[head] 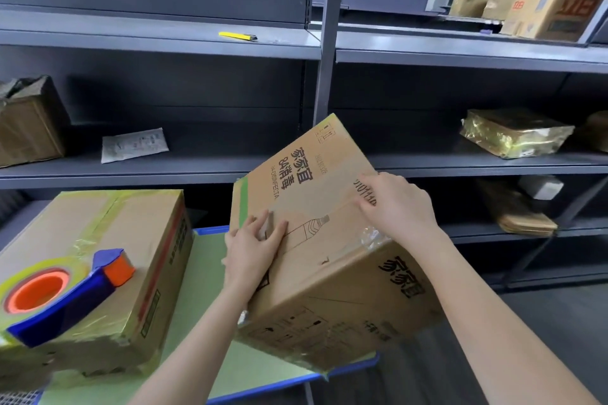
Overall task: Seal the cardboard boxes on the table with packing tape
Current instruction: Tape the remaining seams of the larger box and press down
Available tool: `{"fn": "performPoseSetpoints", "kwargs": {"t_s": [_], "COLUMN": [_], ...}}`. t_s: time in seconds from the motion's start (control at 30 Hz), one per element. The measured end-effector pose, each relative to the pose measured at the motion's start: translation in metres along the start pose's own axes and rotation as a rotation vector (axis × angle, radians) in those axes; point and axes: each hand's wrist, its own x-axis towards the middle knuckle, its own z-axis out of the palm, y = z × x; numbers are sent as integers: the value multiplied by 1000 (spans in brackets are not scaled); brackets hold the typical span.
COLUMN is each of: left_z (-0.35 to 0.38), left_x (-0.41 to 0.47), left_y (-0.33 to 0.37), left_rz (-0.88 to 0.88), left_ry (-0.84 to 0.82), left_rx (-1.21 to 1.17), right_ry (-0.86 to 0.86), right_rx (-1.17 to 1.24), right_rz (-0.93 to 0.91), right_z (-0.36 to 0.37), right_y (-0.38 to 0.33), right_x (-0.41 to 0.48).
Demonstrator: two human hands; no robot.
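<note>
A printed cardboard box (306, 194) stands tilted on the right part of the green table (204, 273), one corner raised toward the shelves. My left hand (251, 251) lies on its left side with fingers spread flat on the cardboard. My right hand (398, 204) presses its upper face near the right edge, fingers bent at the tips. A second, taped box (131, 233) lies flat at the left. On it rests a blue tape dispenser (65, 296) with an orange core and a roll of yellowish tape.
Grey metal shelving (197, 49) runs behind the table. It holds a yellow utility knife (237, 36), a white packet (133, 145), a worn box (28, 122) at left, a gold-wrapped parcel (515, 133) and more cartons (556, 3) at upper right. The table's blue edge (348, 368) is close below the tilted box.
</note>
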Motion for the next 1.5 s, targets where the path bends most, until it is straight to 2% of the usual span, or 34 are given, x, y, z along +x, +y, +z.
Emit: {"fn": "performPoseSetpoints", "kwargs": {"t_s": [0.1, 0.3, 0.43, 0.57, 0.63, 0.73, 0.93, 1.07, 1.27, 1.5], "left_z": [-21, -49, -70, -86, -93, -102, -121, -120, -121, -138], "left_x": [14, 16, 15, 16, 16, 14, 5, -5, -1, 22], "left_y": [-4, -15, -17, -18, -23, -31, -44, -33, -11, 28], "left_rz": [66, 67, 101, 158, 183, 157, -82, -35, 21, 90], "left_ry": [21, 61, 48, 5, -7, -16, -138, -139, -143, -127], "left_rx": [125, 312, 381, 412, 419, 399, 211, 142, 179, 117], "right_ry": [-7, -52, -127, -221, -232, -242, -244, -209, -207, -211], "right_rx": [66, 185, 225, 399, 391, 281, 47, 19, 88, 390], "right_rz": [12, 34, 51, 122, 147, 148, 190, 199, 232, 319], "right_z": [6, 34, 57, 82, 92, 99, 106, 107, 103, 105], "right_y": [-7, -22, -23, -18, -21, -35, -66, -66, -58, -38], "right_x": [-6, -8, -6, -11, -14, -15, -16, -18, -18, -19]}}
